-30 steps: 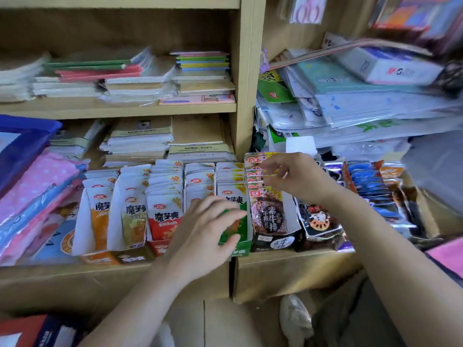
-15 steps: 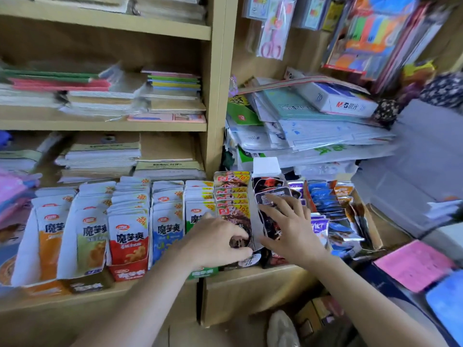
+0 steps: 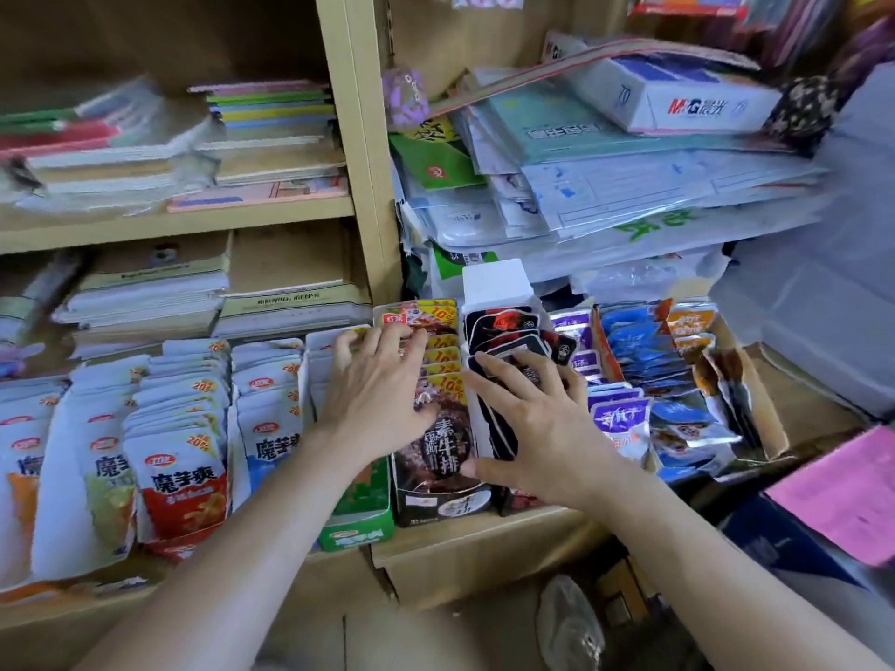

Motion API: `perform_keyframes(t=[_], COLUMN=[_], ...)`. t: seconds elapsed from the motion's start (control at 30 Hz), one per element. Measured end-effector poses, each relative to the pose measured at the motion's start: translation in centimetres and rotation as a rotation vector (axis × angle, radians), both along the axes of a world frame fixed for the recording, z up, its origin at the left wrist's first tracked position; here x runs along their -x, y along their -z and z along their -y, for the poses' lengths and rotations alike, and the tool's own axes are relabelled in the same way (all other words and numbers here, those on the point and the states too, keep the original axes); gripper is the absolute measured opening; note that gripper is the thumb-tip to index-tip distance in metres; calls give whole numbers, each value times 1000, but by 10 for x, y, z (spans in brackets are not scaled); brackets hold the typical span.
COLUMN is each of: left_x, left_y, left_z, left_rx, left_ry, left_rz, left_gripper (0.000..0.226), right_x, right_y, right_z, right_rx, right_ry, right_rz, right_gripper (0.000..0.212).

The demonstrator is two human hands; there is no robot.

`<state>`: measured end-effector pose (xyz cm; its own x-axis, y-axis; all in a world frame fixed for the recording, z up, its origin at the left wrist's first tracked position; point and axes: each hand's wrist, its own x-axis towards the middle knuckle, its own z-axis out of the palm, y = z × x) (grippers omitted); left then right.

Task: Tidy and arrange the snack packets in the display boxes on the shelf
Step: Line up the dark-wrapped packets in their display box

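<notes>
Across the whole view, a wooden shelf (image 3: 361,186), split by an upright board. On the right half, a sloping pile of plastic-wrapped paper packs (image 3: 629,196), topped by a white carton (image 3: 687,109). On the left half, stacks of notebooks (image 3: 135,152) on two levels.

Along the lowest ledge, display boxes side by side, each filled with upright snack packets in files. At far left, rows of white packets (image 3: 179,467). Next, a green box (image 3: 358,530), then a dark box (image 3: 436,501) of brown packets (image 3: 436,326) with yellow corners. Beside that, a white box (image 3: 494,283) of black packets (image 3: 503,326). At far right, a brown cardboard box (image 3: 770,428) with purple packets (image 3: 620,418) and blue packets (image 3: 634,341), leaning loosely.

Left hand (image 3: 378,399) laid over the tops of the packets in the green box and the dark box, with fingers (image 3: 387,341) spread and nearly straight, gripping nothing. Right hand (image 3: 532,428) flat on the black packets, with fingers (image 3: 499,375) splayed and thumb against the front edge, pressing rather than grasping.

At the right edge, a pink sheet (image 3: 842,496).
</notes>
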<state>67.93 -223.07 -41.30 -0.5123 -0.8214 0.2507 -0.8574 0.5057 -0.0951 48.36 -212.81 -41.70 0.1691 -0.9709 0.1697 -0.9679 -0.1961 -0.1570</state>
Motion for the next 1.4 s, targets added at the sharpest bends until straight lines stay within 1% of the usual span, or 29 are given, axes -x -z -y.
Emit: perform_keyframes(t=[0.13, 0.4, 0.57, 0.73, 0.83, 0.97, 1.0, 1.07, 1.13, 1.27, 1.33, 1.4], left_x=[2, 8, 3, -2, -5, -6, -5, -4, -4, -8, -11, -12], left_y=[3, -1, -2, -10, -14, -22, -24, -26, -28, -32, -35, -39], left_z=[3, 10, 10, 6, 3, 1, 1, 0, 1, 1, -4, -8], left_rx=[28, 5, -21, -104, -146, -233, -252, -246, -261, -332, -364, -395], left_ry=[-26, -42, 15, 48, 67, 36, 33, 48, 56, 99, 121, 112], left_rz=[29, 5, -85, -154, -203, -238, -204, -96, -59, -96, -131, -216], left_gripper=[99, 70, 54, 42, 44, 61, 58, 41, 38, 45, 41, 37], right_x=[0, -2, -2, -1, -1, -2, -2, -1, -1, -1, -1, -1], right_y=[2, -1, -2, -1, 0, -2, -2, -2, -2, -2, -1, 0], right_z=[-1, -3, -4, -3, -3, -3, -3, -4, -4, -4, -4, -5], right_rx=[12, 4, -8, -11, -9, -15, -16, -19, -27, -18, -11, 9], right_ry=[-6, -2, 0, -1, 1, 3, 3, 2, 3, 6, 2, -3], right_rz=[20, 53, 50, 62, 69, 80, 82, 74, 71, 94, 94, 112], right_gripper=[94, 92, 91, 91, 91, 92, 92, 92, 93, 92, 91, 90])
